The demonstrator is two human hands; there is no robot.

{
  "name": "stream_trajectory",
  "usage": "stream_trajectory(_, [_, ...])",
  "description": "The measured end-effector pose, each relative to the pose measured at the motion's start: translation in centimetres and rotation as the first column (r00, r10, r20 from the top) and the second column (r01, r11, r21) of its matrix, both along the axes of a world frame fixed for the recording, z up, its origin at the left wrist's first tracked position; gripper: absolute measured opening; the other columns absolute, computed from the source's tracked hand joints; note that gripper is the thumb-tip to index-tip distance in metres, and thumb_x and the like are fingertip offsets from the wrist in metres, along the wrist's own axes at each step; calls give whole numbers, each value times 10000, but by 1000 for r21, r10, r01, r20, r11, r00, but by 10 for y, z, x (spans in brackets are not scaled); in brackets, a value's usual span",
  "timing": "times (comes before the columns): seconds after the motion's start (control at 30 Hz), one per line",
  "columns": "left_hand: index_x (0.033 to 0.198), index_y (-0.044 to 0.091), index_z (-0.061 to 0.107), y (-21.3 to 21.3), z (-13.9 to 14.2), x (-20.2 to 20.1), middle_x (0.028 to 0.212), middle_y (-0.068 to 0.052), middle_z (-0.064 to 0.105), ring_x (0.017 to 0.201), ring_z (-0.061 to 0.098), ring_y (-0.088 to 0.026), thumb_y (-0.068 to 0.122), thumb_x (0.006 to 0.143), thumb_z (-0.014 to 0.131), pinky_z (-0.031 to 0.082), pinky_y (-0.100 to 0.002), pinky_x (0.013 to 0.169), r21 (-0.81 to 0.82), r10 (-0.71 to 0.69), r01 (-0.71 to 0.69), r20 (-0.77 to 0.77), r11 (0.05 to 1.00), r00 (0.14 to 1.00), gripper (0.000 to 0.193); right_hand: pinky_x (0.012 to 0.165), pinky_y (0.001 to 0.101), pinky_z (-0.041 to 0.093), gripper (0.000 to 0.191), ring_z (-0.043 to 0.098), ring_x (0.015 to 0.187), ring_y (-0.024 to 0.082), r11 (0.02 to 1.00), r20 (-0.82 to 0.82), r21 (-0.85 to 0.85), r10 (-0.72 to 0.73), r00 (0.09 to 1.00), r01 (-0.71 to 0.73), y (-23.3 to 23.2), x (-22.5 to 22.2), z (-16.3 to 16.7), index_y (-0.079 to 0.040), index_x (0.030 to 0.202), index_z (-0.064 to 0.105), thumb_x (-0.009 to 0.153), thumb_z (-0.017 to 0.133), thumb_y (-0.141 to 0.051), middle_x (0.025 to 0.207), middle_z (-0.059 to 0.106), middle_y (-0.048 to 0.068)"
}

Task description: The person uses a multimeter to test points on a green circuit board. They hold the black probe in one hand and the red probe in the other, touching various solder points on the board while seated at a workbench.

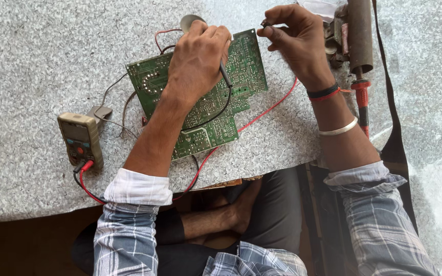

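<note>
A green circuit board [241, 61] lies solder side up on a speckled grey slab [37, 61]. My left hand [198, 56] rests over the board, closed around a black test probe [225, 75] whose tip points down at the board. A black lead runs from the probe across the board. My right hand [295, 38] is raised just right of the board's top corner, pinching a small dark part between thumb and fingers; what it is I cannot make out. A red lead [267, 109] crosses the slab below that hand.
A handheld multimeter [80, 139] lies at the left with red and black leads plugged in. A small grey block [100, 112] with thin wires sits beside it. A rusty cylindrical tool [360, 36] and a red-handled tool [362, 99] lie at the right. My crossed legs show below the slab's edge.
</note>
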State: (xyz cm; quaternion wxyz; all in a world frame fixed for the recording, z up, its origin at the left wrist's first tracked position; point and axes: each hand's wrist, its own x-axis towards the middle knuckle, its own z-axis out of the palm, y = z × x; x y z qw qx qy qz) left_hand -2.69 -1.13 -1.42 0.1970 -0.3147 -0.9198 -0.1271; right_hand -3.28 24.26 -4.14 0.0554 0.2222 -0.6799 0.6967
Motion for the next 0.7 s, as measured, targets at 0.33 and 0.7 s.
stream_trajectory(0.33, [1010,50,681,0,2,2,921,-84,725,938,657,-248,159,1018,649,596,-411,849,-1,7,-7,-11,1000,1000,114,784,233,624,247,746,992,123,994,42,109,20,999,-24,2,1,0,-5,1240,677,1069,776,-153,1094,753,63])
stream_trajectory(0.7, [999,34,673,-1,7,6,925,-98,720,947,656,-272,146,1042,635,588,-426,839,19,-4,5,-21,1000,1000,126,725,224,604,175,765,954,132,981,33,166,91,995,-96,2,5,8,-12,1188,695,1086,747,-144,1054,760,82])
